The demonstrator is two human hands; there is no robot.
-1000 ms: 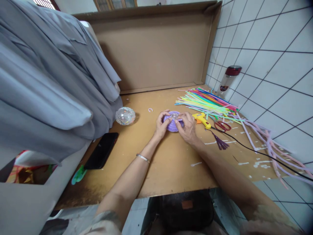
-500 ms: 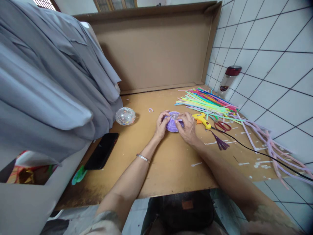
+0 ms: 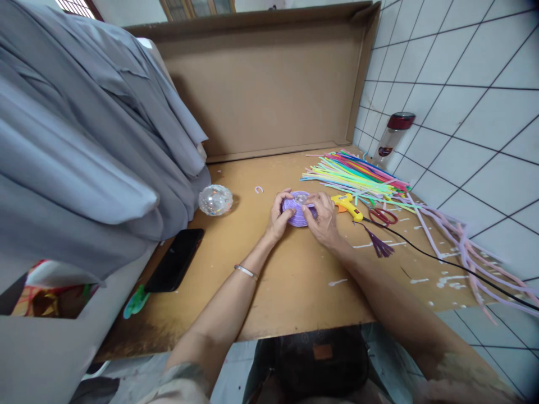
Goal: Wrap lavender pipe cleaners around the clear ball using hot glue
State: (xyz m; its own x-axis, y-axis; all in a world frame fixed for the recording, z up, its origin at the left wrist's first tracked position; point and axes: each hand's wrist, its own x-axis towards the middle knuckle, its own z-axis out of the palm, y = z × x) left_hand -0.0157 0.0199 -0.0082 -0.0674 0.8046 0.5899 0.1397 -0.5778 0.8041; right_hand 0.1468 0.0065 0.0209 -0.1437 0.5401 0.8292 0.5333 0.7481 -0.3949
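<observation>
A round purple coiled piece [image 3: 298, 216] with a pale, clear-looking middle is between my two hands over the table. My left hand [image 3: 278, 216] grips its left side, the thumb lying on the coils. From the right, my right hand [image 3: 323, 217] closes its thumb and fingers on the other side of the piece, near the middle. A yellow glue gun [image 3: 348, 207] lies just right of my right hand. Left of both hands stands a clear round bowl-like object [image 3: 215, 200], and a small pale pink curved piece [image 3: 259, 190] lies between it and my left hand.
Colourful pipe cleaners [image 3: 357, 177] lie at the back right, near a bottle [image 3: 393, 137]. Red scissors [image 3: 383, 216], a purple tassel [image 3: 380, 245] and a black cable are at right. A phone [image 3: 176, 260] lies left. Cardboard [image 3: 269, 84] stands behind; grey cloth [image 3: 84, 140] hangs left.
My left thumb has moved slightly to the right over the purple coils. My right hand has barely moved, and both hands still hold the piece.
</observation>
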